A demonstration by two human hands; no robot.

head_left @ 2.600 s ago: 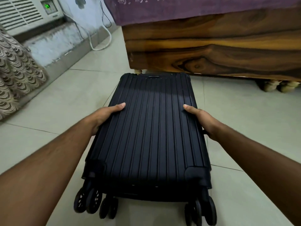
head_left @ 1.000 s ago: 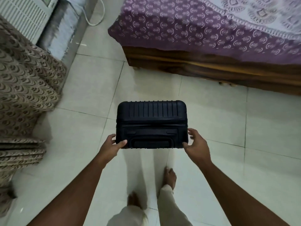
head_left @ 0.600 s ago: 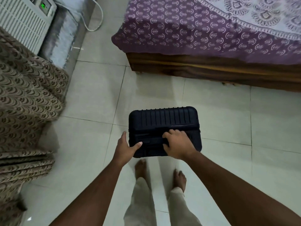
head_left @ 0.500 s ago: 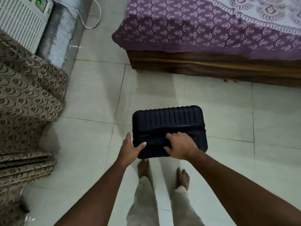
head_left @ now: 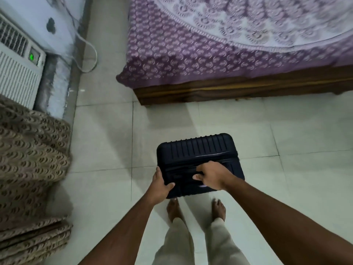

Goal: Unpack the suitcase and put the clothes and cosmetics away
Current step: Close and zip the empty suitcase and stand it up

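A pale tiled floor (head_left: 107, 142) filled most of the view. At the upper right stood a bed (head_left: 238, 88) with a dark wooden frame, covered by a purple printed bedspread (head_left: 191, 54) whose corner hung over the frame's edge. Along the left edge hung a brown patterned curtain (head_left: 32, 159), its lower folds gathered on the floor. Above it, against the wall, sat a white air conditioner (head_left: 17, 73) with a green lit display, and a white cable (head_left: 89, 54) looped on the floor beside it.

The black ribbed suitcase (head_left: 196, 150) stood upright and closed on the floor, well apart from the bed, just in front of the person's bare feet (head_left: 172, 208).

Both hands were on its top. The left hand (head_left: 159, 186) gripped the near left corner, thumb across the top and fingers down the side. The right hand (head_left: 212, 175) was curled around the top handle area, knuckles up; the handle itself was hidden beneath it.
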